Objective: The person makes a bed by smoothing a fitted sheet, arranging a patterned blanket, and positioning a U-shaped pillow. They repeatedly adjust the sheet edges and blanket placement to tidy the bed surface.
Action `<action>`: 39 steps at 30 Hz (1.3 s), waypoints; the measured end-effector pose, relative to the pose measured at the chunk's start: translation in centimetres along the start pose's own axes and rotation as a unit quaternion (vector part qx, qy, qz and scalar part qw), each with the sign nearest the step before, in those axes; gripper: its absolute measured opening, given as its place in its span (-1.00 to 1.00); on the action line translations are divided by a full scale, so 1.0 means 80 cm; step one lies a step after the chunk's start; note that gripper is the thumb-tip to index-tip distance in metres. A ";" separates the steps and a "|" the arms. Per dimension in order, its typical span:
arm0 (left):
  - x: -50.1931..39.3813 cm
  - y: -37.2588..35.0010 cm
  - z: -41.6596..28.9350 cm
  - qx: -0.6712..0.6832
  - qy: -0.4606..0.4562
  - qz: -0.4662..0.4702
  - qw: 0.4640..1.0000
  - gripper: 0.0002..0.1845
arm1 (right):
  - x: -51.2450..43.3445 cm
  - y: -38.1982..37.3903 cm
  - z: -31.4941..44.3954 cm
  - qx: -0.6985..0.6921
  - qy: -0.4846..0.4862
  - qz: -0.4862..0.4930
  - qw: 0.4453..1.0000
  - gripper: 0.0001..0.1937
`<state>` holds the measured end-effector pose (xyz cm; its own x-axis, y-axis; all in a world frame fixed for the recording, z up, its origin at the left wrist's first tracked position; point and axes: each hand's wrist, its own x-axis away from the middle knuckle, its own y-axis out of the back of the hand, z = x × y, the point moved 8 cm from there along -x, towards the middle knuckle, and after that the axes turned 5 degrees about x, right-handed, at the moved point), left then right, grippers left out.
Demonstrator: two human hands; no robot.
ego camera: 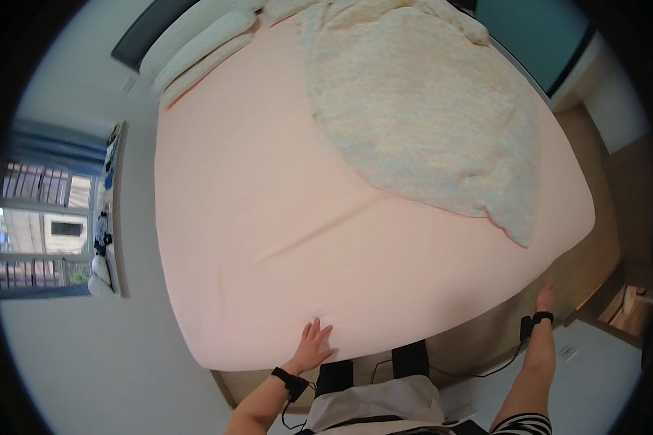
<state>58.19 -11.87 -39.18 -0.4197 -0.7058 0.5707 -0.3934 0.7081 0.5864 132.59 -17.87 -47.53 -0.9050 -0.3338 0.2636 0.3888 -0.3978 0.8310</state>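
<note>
My left hand rests palm down, fingers spread, on the near edge of a mattress covered by a pink fitted sheet. Nothing is held in it. My right hand hangs beyond the bed's near right side, over the floor, apart from the sheet; its fingers are partly hidden by foreshortening, and no object shows in it. A pale multicoloured quilt lies spread over the far right part of the sheet, one corner pointing towards me. A long shallow crease runs across the sheet below the quilt.
Pillows lean in the far left corner by a dark headboard. At left, a windowsill holds several small items beside blue curtains. Wooden floor runs along the right side. Black cables hang from my wrist straps.
</note>
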 end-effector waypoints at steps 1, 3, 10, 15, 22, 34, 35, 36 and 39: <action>0.010 0.006 0.010 -0.033 0.015 -0.007 0.999 -0.22 | 0.015 0.001 0.037 0.058 0.067 0.005 0.996 -0.36; 0.027 0.019 0.029 -0.096 0.040 -0.023 0.994 -0.21 | 0.060 -0.008 0.108 0.182 0.182 -0.035 0.966 -0.38; 0.126 0.105 0.275 -0.128 0.206 -0.158 0.957 -0.15 | 0.463 -0.235 0.235 0.195 0.391 0.032 0.899 -0.35; 0.298 0.127 0.531 0.010 0.480 -0.218 0.850 0.03 | 0.944 -0.360 0.224 0.202 0.653 0.323 0.654 -0.27; 0.472 0.066 0.669 0.373 0.488 -0.208 0.761 -0.13 | 1.195 -0.335 0.185 0.085 0.619 0.686 0.374 -0.62; 0.596 0.116 0.565 0.505 0.461 -0.318 0.657 -0.31 | 0.696 -0.287 0.333 0.275 0.466 0.070 0.839 -0.31; 0.606 0.126 0.571 0.501 0.460 -0.320 0.660 -0.31 | 0.687 -0.288 0.326 0.299 0.427 0.061 0.851 -0.31; 0.612 0.135 0.572 0.496 0.450 -0.321 0.669 -0.33 | 0.684 -0.291 0.317 0.328 0.381 0.048 0.863 -0.30; 0.634 0.160 0.607 0.482 0.414 -0.330 0.699 -0.37 | 0.751 -0.337 0.307 0.359 0.318 0.038 0.877 -0.31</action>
<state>-7.85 -37.54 -30.65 0.5724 -0.3742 0.7296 -0.8133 -0.3725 0.4470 63.49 -6.23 -42.11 -0.5130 -0.8362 0.1938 0.0276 0.2096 0.9774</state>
